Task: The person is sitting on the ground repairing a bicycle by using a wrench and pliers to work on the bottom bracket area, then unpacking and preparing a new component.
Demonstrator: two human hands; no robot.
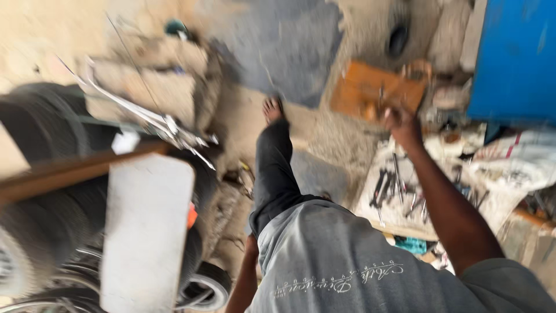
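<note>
Your right hand [401, 124] reaches out over the ground toward the orange wooden box [376, 90], just at its near edge, and the blur makes it impossible to tell whether your fingers are spread or curled around something. Below your forearm, dark tools [399, 188] lie scattered on a pale cloth [382, 211], with the blue cabinet [512, 58] to the right. Your left hand is out of sight; only that arm [243, 284] shows beside the tyres [40, 197].
</note>
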